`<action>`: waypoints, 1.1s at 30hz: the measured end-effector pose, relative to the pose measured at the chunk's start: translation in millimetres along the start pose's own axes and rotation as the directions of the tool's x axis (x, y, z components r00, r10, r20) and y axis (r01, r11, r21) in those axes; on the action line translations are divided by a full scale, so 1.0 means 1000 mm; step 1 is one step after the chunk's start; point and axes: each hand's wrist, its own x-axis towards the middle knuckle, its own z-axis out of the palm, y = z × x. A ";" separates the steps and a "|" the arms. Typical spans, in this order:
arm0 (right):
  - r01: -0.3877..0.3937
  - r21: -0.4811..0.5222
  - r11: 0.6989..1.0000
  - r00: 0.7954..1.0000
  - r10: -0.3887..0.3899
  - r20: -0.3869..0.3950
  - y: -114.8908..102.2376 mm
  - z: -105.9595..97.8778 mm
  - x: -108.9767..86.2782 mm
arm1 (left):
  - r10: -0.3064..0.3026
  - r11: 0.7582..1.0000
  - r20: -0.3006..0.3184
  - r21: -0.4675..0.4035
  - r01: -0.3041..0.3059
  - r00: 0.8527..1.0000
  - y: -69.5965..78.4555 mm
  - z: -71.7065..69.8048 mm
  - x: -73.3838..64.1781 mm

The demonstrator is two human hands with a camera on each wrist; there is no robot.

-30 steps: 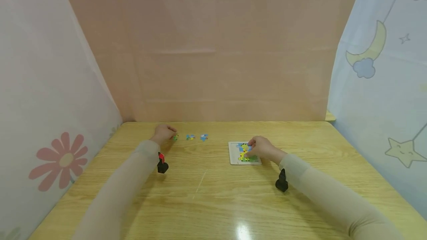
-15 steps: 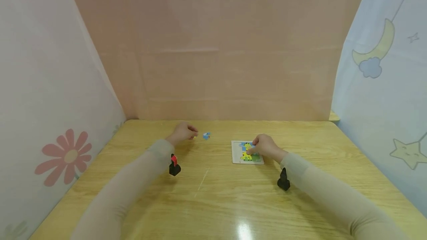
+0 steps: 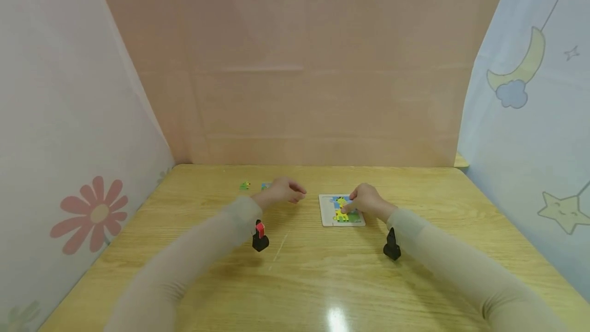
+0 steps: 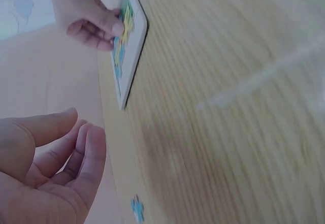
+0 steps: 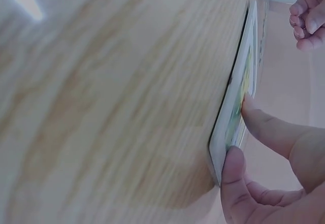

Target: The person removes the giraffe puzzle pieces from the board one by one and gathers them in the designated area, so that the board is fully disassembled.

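Backdrop: a creased, peach-tan upright sheet (image 3: 295,65) is set beyond both hands, at the table's far edge.
Tabletop: a yellowish, wood-grained table (image 3: 299,281) is spread beneath both hands.
Side sheets: a white sheet printed with a red-petalled flower (image 3: 74,117) is hung well to the left of the left hand; a pale blue sheet printed with a yellow moon and star (image 3: 544,142) is hung well to the right of the right hand.
Sleeves: both arms are covered to the wrists by plain beige sleeves (image 3: 198,255).
Left hand: the left hand (image 3: 282,190) is held above the table; its thumb and fingers are loosely curved, with a gap between them, and nothing is seen held.
Right hand: the right hand (image 3: 370,203) is rested on the board with bent fingers; whether the board is gripped or only pressed cannot be told.
Giraffe board: a flat, square, white-rimmed puzzle board (image 3: 325,215) is placed under the right hand's fingertips, to the left hand's right; its yellow giraffe picture (image 3: 341,216) is touched by a fingertip.
Wrist mounts: small black mounts (image 3: 392,247) are worn below both wrists.
Loose pieces: a green-and-yellow puzzle piece (image 3: 245,185) is seen to the left hand's left; a blue puzzle piece (image 3: 265,186), nearer, is partly hidden by that hand.
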 end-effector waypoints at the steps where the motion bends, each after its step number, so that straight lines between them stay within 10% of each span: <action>1: -0.004 -0.002 1.000 1.000 0.004 -0.005 0.001 0.000 0.001 | 0.004 1.000 0.024 -0.009 -0.004 1.000 0.002 0.004 0.000; 21: -0.044 0.059 0.997 0.998 0.042 0.037 0.007 0.003 0.004 | -0.031 0.999 0.129 -0.008 0.033 0.991 0.021 0.050 0.020; 27: -0.037 0.048 0.998 0.999 0.036 0.034 0.005 0.006 0.004 | -0.130 0.991 0.033 -0.013 0.130 0.991 0.024 0.059 0.030; 33: -0.030 0.054 0.998 0.999 0.029 0.028 0.002 0.005 0.000 | -0.303 0.950 -0.049 -0.091 0.298 0.952 0.029 0.068 0.044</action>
